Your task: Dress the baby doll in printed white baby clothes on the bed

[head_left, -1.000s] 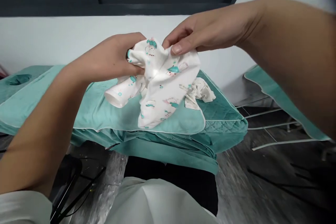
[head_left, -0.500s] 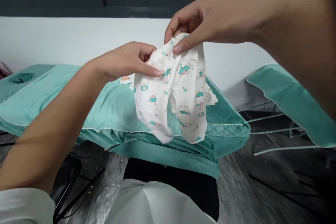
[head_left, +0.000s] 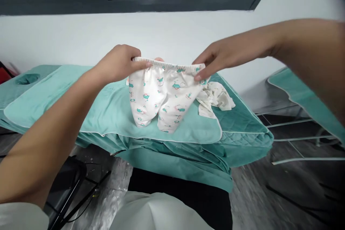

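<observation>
Holds small white printed pants (head_left: 174, 91) by the gathered waistband (head_left: 165, 65), over the turquoise sheet (head_left: 107, 106) near the right end of the padded table (head_left: 242, 120). Pinches one end of the waistband in the left hand (head_left: 122, 63), with thumb along the front and fingers curled behind, leaving no gap beyond the thickness of the cloth. Grips the opposite corner in the right hand (head_left: 221, 57), closed between thumb and forefinger. Cannot tell the reach of the hidden fingertips behind the fabric. Could lose the right corner first, most likely, through so narrow a pinch on soft cloth. Could also skew or overstretch the elastic by pulling unevenly from side to side. Might catch the crumpled cream cloth (head_left: 215, 95), just beside the right leg, by drifting too far right, or fold a leg under by dropping too fast. Points waist-end up and toward the wall (head_left: 167, 36), with leg ends (head_left: 168, 129) down toward the near edge of the table. Runs lengthwise from waist to leg ends, roughly across the table, with the waistband spanning left to right and dipping slightly at the right. Cannot tell of any contact between leg ends and sheet
</observation>
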Motion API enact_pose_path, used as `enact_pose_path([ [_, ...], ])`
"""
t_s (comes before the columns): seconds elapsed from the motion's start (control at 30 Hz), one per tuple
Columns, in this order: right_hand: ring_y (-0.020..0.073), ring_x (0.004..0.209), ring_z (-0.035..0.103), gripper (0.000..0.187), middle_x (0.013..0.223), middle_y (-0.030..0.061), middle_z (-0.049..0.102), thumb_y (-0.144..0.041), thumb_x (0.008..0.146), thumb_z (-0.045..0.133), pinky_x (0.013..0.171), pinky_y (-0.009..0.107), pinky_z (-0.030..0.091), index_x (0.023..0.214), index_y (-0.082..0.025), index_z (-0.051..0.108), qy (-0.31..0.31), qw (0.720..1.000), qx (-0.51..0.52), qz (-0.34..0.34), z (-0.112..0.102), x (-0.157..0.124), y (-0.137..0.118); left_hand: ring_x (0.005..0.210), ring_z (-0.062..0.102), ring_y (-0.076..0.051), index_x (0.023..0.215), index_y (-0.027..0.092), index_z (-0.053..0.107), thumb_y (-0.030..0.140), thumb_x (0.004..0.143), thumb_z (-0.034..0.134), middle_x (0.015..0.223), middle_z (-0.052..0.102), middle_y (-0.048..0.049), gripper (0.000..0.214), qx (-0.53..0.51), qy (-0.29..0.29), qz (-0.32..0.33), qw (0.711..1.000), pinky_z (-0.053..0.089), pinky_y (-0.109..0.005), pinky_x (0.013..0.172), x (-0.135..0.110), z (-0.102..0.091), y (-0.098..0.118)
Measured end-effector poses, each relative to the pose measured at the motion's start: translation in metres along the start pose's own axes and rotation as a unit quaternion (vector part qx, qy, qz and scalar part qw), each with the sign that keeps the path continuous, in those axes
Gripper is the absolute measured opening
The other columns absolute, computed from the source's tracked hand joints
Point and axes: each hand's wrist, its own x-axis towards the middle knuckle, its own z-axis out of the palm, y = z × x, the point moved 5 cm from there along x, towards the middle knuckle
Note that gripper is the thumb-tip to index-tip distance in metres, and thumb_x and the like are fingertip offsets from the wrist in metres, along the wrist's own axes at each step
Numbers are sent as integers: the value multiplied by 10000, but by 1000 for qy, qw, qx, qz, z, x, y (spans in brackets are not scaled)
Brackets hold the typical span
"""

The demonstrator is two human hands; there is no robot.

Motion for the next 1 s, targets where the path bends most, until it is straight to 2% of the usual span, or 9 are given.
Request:
enact_pose_path([
  [0.17,176,1009,673,282,912,11,692,-430,890,696,891,363,572,866,-156,631,-72,996,52,29,39,14,4,837,582,-210,736,212,551,494,848,692,664,539,-17,334,-75,77,1,994,503,-376,777,-4,11,16],
  [0.3,188,955,675,264,847,9,664,-376,843,768,887,386,567,838,-159,617,-140,987,65,50,62,39,7,990,635,-214,1082,250,592,558,926,569,931,659,-32,346,-165,108,13,980,541,-381,853,3,28,10],
  [0.4,174,985,647,300,919,-13,651,-495,887,681,896,372,552,875,-206,601,-94,988,123,-11,67,60,11,1151,633,-274,1232,246,577,554,863,654,1097,680,-48,487,-163,79,10,983,541,-434,946,0,54,-11],
  [0.5,169,1022,613,342,1023,-24,657,-595,872,639,891,340,535,940,-265,576,-41,986,161,-28,69,75,30,1125,650,-321,1135,195,653,452,804,729,1115,715,-67,426,-168,2,-40,985,542,-473,960,-12,88,-40],
  [0.6,183,1061,608,318,1102,-10,656,-597,905,572,888,353,537,966,-285,551,-7,984,176,-7,73,84,60,1100,656,-318,1069,190,676,384,828,692,1096,728,-63,310,-175,-2,-84,981,538,-471,970,-25,108,-64],
  [0.73,227,1060,643,280,1075,40,667,-524,899,608,850,410,566,908,-251,545,40,991,106,70,77,88,109,1271,547,-320,1111,213,645,426,852,679,1247,618,-80,337,-102,125,-52,986,441,-482,1117,-26,96,-70],
  [0.83,250,939,690,258,1000,89,698,-442,842,696,764,417,582,841,-218,568,4,983,37,179,87,83,146,1384,427,-316,1078,229,629,452,852,691,1359,495,-82,324,-40,208,-13,977,353,-456,1191,-21,76,-66],
  [0.93,253,866,702,211,994,120,719,-374,819,703,725,411,574,828,-197,587,-53,968,-19,246,96,74,175,1321,476,-301,1009,231,606,450,883,653,1269,541,-74,257,-31,206,-24,978,387,-462,1148,-13,72,-75],
  [1.0,264,907,691,191,1028,118,714,-356,811,689,760,424,565,864,-197,598,-49,968,-78,232,95,73,189,1175,568,-295,928,220,582,432,906,609,1082,612,-71,215,-27,188,-88,978,440,-488,1074,-10,78,-95],
])
